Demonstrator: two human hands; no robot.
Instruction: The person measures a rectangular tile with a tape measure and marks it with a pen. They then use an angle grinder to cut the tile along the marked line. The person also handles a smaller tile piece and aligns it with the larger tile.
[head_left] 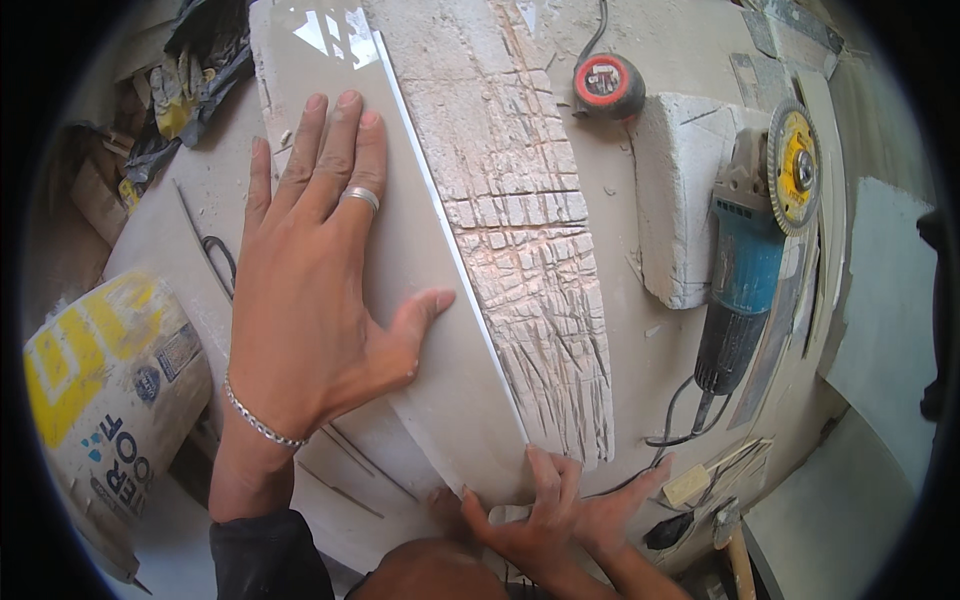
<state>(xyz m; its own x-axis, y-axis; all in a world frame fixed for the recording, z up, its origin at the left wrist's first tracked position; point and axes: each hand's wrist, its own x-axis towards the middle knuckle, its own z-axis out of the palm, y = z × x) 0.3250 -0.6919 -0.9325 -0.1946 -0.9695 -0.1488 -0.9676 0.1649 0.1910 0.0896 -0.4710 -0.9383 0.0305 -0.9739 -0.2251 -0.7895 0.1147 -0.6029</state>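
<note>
A long beige tile strip (440,400) with a glossy surface and a pale right edge runs from the top toward the lower middle. My left hand (310,250) lies flat on it, fingers stretched and thumb spread toward the pale edge. At the strip's near end, my right hand (540,505) has its thumb and fingers at the two corners, gripping that end. Close along the pale edge is a rough, pinkish-white slab (525,215) scored with crossing grooves. Another bare limb (622,505) shows just right of my right hand; whose it is, I cannot tell.
To the right, a teal angle grinder (745,260) with a yellow-centred disc leans on a white block (680,200). Beyond is a red-and-black tape measure (608,85). A white-and-yellow sack (120,380) stands left, black plastic (205,80) far left. Grinder cable (680,400) and offcuts lie near right.
</note>
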